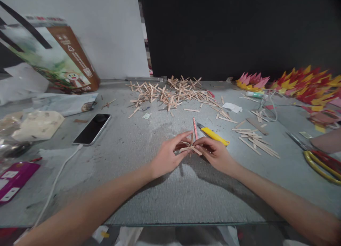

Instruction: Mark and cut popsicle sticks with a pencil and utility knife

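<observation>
Between my two hands, just above the table, is a small crossed piece made of wooden craft sticks (pixel 188 149). My left hand (pixel 168 154) grips it from the left, thumb below and fingers above. The fingertips of my right hand (pixel 215 154) pinch its right side. Just beyond my right hand lies a yellow utility knife (pixel 213 135). Beside the knife is a thin pink patterned stick (pixel 195 128), partly hidden near my fingers. Loose craft sticks (pixel 257 142) lie spread to the right.
A pile of crossed stick pieces (pixel 170 93) covers the table's back middle. On the left are a charging phone (pixel 92 129), a printed bag (pixel 61 57) and a purple package (pixel 17 180). Scissors (pixel 319 164), folded paper pieces (pixel 306 84) and part of another person's arm (pixel 326 142) are at right.
</observation>
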A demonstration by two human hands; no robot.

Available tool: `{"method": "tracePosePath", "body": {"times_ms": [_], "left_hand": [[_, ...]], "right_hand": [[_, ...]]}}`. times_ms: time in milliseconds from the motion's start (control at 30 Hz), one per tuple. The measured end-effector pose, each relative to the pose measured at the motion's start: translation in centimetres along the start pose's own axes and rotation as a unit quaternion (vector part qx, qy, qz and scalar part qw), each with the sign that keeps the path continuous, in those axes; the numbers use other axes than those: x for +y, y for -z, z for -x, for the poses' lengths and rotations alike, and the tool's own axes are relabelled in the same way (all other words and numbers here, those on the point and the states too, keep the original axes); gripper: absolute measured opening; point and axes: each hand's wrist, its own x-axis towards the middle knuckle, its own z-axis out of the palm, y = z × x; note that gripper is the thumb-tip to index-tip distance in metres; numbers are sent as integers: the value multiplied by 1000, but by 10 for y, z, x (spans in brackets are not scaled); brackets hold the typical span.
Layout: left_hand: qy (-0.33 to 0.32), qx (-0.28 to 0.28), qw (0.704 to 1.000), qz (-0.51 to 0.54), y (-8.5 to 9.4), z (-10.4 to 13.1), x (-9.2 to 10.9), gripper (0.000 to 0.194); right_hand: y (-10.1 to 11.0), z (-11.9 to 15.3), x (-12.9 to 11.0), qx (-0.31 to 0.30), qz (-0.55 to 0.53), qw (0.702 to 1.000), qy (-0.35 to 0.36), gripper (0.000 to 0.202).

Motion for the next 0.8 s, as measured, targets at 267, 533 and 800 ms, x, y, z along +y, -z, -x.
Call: {"method": "tracePosePath", "body": {"times_ms": [267, 533, 800], "left_hand": [[-40, -29, 996, -68, 7, -1, -1, 48], [-44, -54, 994, -82, 8, 0, -3, 45], [-19, -30, 999, -36, 8, 1, 0, 42]], "right_hand": [[3, 2, -2, -12, 29, 999, 17, 18], [5, 3, 2, -12, 69, 996, 54, 15], [2, 3, 0, -16, 72, 996, 51, 18]]}}
